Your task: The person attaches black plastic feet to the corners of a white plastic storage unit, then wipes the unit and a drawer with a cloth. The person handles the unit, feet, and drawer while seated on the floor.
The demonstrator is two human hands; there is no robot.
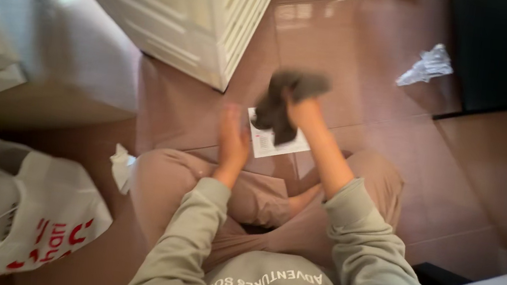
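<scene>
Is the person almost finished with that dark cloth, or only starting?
Hard to say. Nothing looks finished. The right hand holds a dark cloth up, blurred. The left hand is open beside it, holding nothing. Still on the floor: a paper and crumpled white bits.
</scene>
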